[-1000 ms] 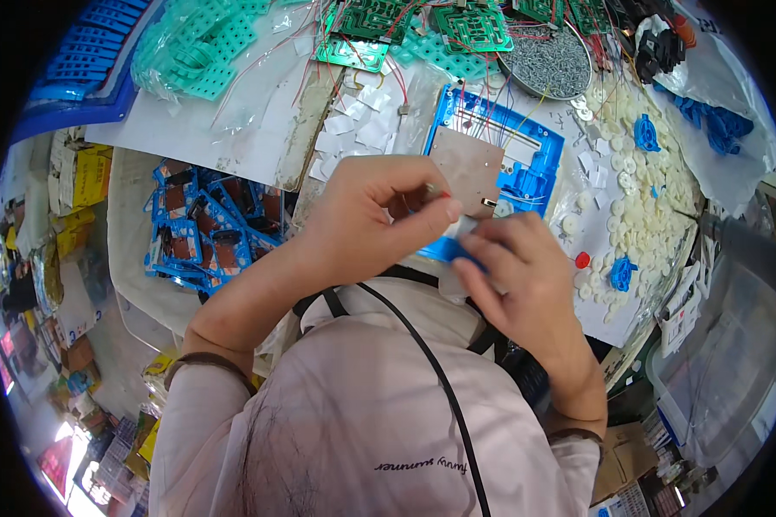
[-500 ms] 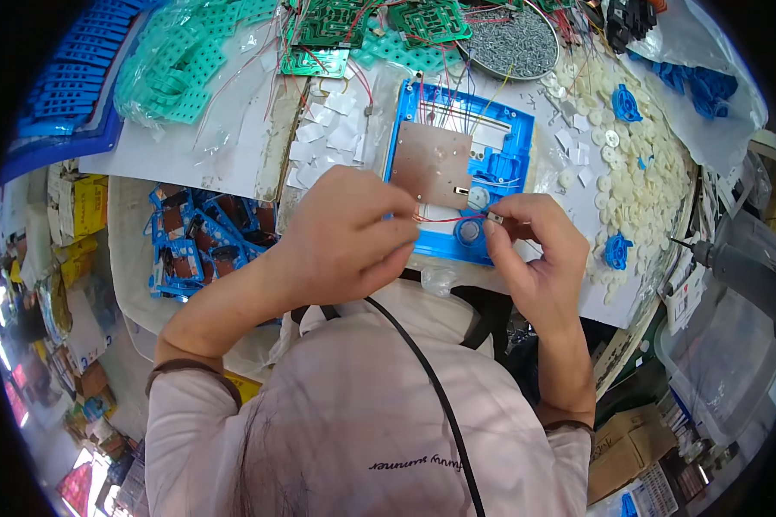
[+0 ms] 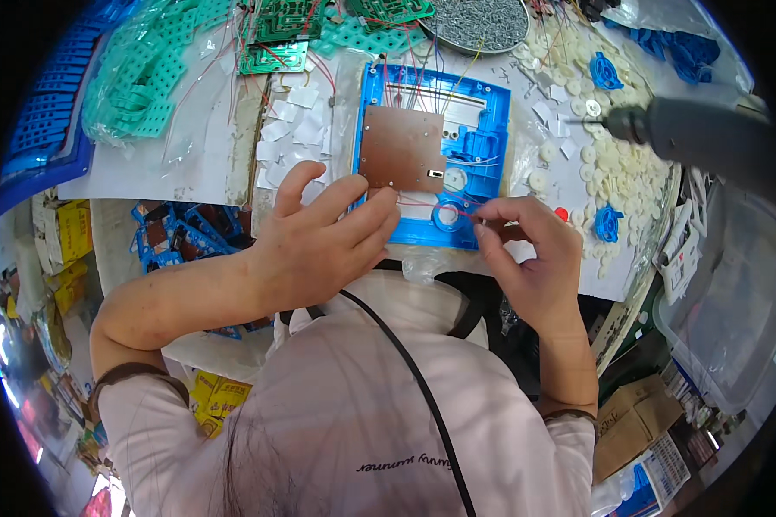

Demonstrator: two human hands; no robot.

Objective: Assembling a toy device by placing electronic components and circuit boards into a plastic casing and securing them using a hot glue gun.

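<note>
Papered bench, blue plastic shell w/ flat brown board: L fingers spread, prob. empty; R fingers pinch red wire.

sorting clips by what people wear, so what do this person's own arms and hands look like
Both the left hand and the right hand are bare, without gloves. The forearms are uncovered too, below short, pale pinkish sleeves edged with dark brown bands. A black cord runs down over the matching shirt, not along either arm.
</note>
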